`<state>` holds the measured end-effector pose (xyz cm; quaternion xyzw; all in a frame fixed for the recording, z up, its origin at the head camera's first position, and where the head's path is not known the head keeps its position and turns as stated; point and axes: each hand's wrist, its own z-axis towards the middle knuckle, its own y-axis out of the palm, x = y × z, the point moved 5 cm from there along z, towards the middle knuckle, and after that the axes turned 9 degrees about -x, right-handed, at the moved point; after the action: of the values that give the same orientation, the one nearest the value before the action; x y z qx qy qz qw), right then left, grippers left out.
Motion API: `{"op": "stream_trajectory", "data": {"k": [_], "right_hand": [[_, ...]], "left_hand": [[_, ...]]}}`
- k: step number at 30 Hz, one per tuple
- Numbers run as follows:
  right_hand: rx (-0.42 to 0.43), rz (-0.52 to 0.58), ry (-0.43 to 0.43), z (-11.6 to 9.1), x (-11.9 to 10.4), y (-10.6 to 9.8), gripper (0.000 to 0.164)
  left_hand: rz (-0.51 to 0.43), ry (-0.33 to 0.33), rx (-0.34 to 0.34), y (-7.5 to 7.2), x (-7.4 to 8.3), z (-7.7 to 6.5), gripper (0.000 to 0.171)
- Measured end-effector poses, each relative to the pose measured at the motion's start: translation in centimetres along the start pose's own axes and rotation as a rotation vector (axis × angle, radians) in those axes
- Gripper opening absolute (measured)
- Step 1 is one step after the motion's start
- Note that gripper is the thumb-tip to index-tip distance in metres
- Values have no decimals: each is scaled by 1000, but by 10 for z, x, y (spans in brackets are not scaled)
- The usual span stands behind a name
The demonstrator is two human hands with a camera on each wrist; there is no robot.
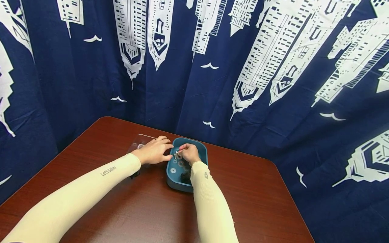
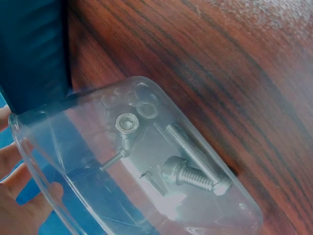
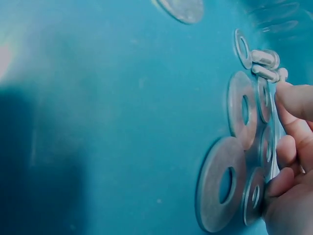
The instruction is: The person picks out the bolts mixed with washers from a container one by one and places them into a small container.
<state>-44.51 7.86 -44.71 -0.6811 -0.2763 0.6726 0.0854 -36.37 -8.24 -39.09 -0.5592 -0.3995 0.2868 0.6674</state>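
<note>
My right hand (image 1: 189, 154) reaches into a blue tray (image 1: 171, 184), its thumb and finger pinching at the head of a small silver bolt (image 3: 266, 73). A second small bolt (image 3: 264, 58) is right beside it, and several flat metal washers (image 3: 220, 186) lie around the fingers. At the tray's left rim, my left hand (image 1: 155, 151) has its fingers spread loosely and holds nothing. In the left wrist view, the fingers of that hand show past the edge of a clear plastic box (image 2: 142, 88). Inside the box are silver bolts, among them a thick socket-head bolt (image 2: 188, 175).
The tray stands on a brown wooden table (image 1: 249, 189), near its back edge. Dark pieces (image 1: 185, 177) lie in the tray's front part, partly hidden by the right sleeve. A navy curtain (image 1: 179, 84) with white buildings hangs behind the table.
</note>
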Motion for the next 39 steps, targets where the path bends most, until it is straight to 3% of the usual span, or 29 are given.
{"op": "stream_trajectory", "data": {"k": [12,20,26,39], "right_hand": [[-20,37,20,-4,-6,-7,15],[-16,58,-26,-9,-7,-14,11],[-3,42,-14,-11,-8,-19,19],[21,35,-60,-15,-12,-30,17]], "left_hand": [[9,4,-11,-1,2,3,54],[30,15,-5,-1,2,3,53],[48,29,5,-1,1,4,51],[54,22,-26,-4,4,4,52]]}}
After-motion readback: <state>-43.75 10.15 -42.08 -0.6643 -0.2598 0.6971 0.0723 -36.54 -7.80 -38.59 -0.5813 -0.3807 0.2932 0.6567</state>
